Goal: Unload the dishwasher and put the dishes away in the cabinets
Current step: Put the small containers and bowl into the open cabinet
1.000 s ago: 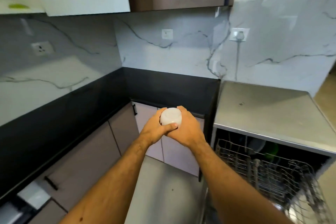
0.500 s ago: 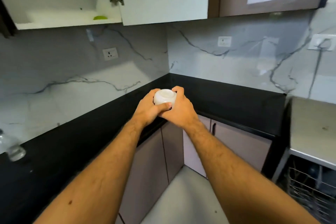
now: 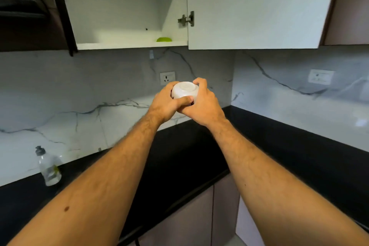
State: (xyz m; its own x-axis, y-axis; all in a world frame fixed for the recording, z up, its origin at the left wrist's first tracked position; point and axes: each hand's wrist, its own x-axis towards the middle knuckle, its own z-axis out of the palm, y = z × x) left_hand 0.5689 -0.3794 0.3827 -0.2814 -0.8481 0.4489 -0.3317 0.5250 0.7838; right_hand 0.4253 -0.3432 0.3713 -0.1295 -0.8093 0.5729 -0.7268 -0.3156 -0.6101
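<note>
- Left hand (image 3: 166,104) and right hand (image 3: 201,106) are both wrapped round one small white bowl (image 3: 184,90), mid-frame and just above centre. Fingers are curled on its sides, and the left thumb lies across the near wall.
- The bowl is upside down, foot ring towards us, held in the air over the black bench (image 3: 179,158) and touching nothing but our hands.
- Our read of the step: carry the bowl up to the open cabinet (image 3: 119,6) at upper centre and set it on the bottom shelf (image 3: 127,43).
- The shelf sits well above the hands, so we raise first, then push in. We shouldn't rake the bowl over the shelf lip.
- The open door (image 3: 253,6) hangs right of the opening, with its hinge (image 3: 186,19) at the edge. Let's keep the right elbow in and enter from centre-left.
- A green dish (image 3: 164,39) sits at the shelf's right end. We aim left of it, where the shelf looks bare.
- If the reach is tight, we can pass the bowl to one hand. Get a firm hold first, since glazed ware may be slick.
- We decide rim-down or rim-up before the lift and do any turning low over the bench.
- The clear bottle (image 3: 49,168) at lower left is well apart and no factor.
</note>
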